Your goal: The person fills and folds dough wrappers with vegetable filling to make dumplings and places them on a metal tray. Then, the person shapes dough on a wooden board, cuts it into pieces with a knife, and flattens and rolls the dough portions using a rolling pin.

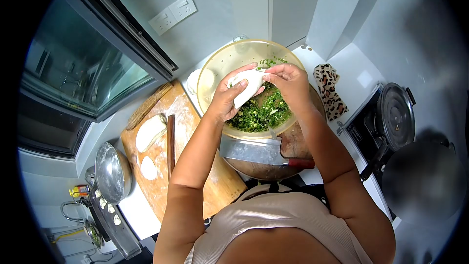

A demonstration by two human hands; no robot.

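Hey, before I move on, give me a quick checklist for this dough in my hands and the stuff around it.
1. Dough wrapper supported: ok, your left hand cradles it.
2. Edge gripped: ok, your right hand has its fingertips at the edge.
3. Edge sealed all round: cannot tell, your fingers cover part of it.
4. Green filling available: ok, plenty lies in the large bowl below.
5. Cleaver clear of your hands: ok, it lies between bowl and body.
6. Another flat round ready: ok, one lies left of the rolling pin.
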